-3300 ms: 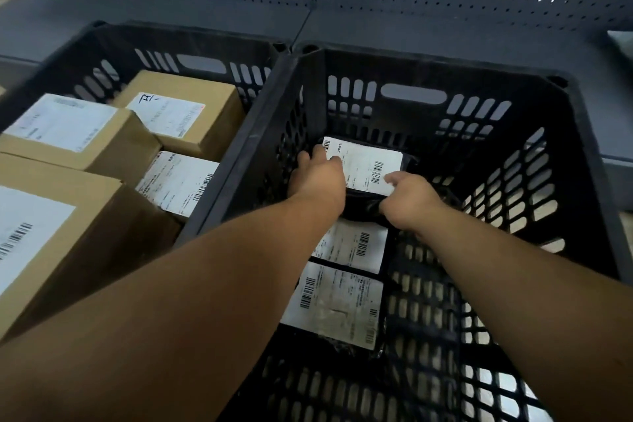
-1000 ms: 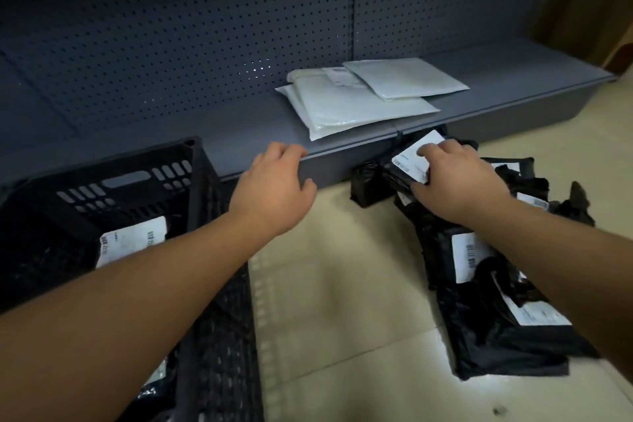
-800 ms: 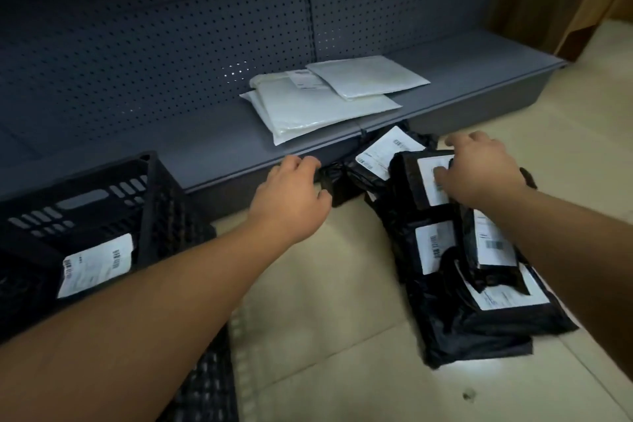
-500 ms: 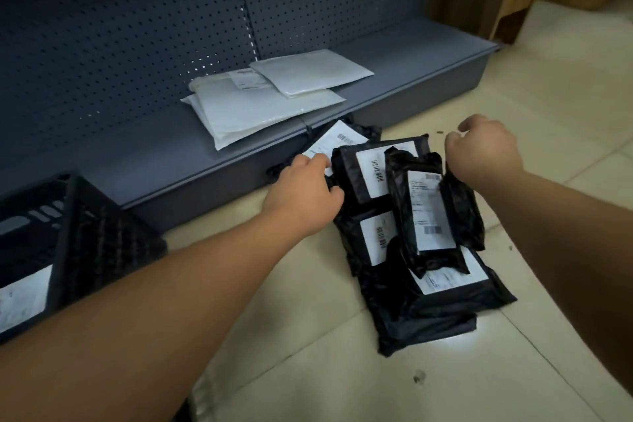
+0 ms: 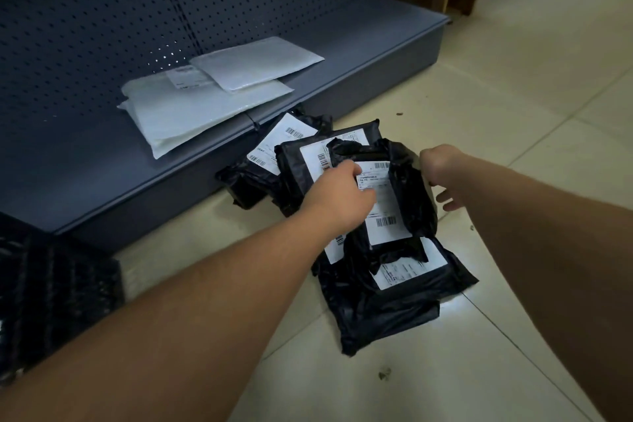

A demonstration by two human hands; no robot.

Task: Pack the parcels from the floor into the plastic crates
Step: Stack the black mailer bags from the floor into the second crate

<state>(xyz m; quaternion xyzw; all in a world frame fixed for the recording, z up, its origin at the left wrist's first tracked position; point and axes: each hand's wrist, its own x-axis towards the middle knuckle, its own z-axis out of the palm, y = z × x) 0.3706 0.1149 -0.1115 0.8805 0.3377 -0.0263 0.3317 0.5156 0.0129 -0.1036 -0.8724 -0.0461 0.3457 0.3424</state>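
Since half a second ago we have swung further right: the black plastic crate point(image 5: 51, 298) has slid to the lower left edge, and both our hands have closed in on the parcel heap, the left one having moved from the heap's left side onto the top parcel.

Of the crate we see only a blurred corner of latticed wall; we cannot tell what lies in it from here. The grey shelf base point(image 5: 359, 55) runs along the pegboard back panel point(image 5: 102, 10) and carries a stack of white padded mailers point(image 5: 205, 103), the smaller one lying across the larger.

The heap of black poly-bag parcels point(image 5: 387, 298) lies on the tiled floor point(image 5: 513, 113), its far end touching the shelf's front edge. Each bag bears a white shipping label with barcodes.

Our left hand point(image 5: 342, 195) rests on the topmost parcel point(image 5: 390, 212), fingers bent down over its label; whether they pinch the bag we cannot tell. Our right hand point(image 5: 436, 171) sits at that parcel's right edge, fingers curled toward the black film, thumb held out below and clear of it; a grip is not plainly shown.
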